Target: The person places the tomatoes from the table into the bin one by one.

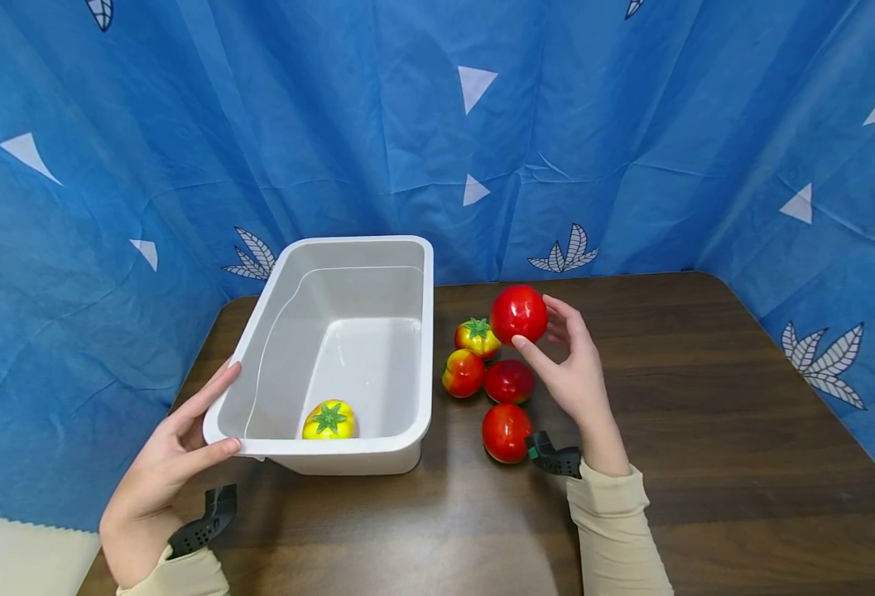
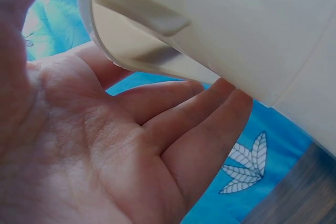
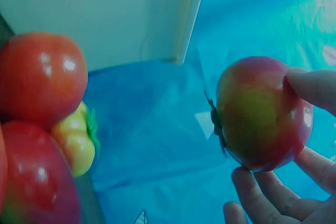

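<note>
My left hand grips the near left corner of a grey-white plastic bin, thumb over the rim. In the left wrist view the fingers reach under the rim to the outer wall. A yellow toy tomato with a green star-shaped top lies inside at the near end. To the right of the bin, my right hand holds a shiny red toy tomato between thumb and fingertips, raised above the table. The right wrist view shows a yellow-green patch on it and its leafy top facing left.
Beside the bin, several toy fruits sit close together: a yellow-red one with a green top, an orange-red one, a dark red one and a red one nearest me. Blue curtain surrounds the dark wooden table.
</note>
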Tool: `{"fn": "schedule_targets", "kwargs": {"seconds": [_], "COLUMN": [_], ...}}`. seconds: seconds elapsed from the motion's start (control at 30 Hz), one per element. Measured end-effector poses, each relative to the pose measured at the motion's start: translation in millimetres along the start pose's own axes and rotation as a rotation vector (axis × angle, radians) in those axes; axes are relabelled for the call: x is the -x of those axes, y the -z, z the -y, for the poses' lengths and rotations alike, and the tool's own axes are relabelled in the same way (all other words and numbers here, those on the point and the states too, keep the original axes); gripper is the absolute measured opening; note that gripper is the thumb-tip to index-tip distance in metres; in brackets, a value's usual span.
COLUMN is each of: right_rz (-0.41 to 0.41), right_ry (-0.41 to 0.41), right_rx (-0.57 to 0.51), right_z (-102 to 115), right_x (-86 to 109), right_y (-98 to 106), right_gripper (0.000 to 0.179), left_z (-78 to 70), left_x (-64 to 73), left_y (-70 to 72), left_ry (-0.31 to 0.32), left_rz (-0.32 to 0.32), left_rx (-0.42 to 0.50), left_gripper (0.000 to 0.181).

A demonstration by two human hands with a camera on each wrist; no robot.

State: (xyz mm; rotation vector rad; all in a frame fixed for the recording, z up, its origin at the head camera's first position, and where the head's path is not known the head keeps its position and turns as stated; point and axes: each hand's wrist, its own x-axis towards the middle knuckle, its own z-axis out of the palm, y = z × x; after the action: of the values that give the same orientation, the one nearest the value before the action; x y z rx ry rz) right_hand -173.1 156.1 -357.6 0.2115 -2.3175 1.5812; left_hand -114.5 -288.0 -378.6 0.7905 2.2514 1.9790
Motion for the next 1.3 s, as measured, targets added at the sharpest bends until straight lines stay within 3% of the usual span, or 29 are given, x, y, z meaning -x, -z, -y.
{"fn": "schedule_targets", "kwargs": {"seconds": [0.07,0.4,0.87,1.1,1.3], "right_rz": [0.009,0.044,0.119,0.137,0.187], "right_ry": [0.02,0.1,0.088,0.12,0.101], "right_rx": [-0.003,-0.056,-0.078,-0.112,-0.161], "right_z": [6,-7,15,21,27], "right_x": [1.9,2.7,17.2,23.7,29.3], "right_y": [-2,-16,-39,-51,-59], "right_gripper": [0.061,0.063,0.069,0.065,0.065], "left_z": [0.1,0.5,-1.1,-1.4,-1.8], "left_x": [0.0,0.1,-0.3,-0.7,-0.4], "left_y": [0.0,-0.1,-1.4,-1.6,-1.6], "left_ry": [0.001,-0.001,0.017,0.018,0.02], "left_rz": [-0.002,-0.001,-0.018,-0.033,-0.027], "left_rx": [-0.003,0.001,-0.016,-0.036,-0.034], "left_gripper": [0.079,0.079,0.078,0.079,0.079]}}
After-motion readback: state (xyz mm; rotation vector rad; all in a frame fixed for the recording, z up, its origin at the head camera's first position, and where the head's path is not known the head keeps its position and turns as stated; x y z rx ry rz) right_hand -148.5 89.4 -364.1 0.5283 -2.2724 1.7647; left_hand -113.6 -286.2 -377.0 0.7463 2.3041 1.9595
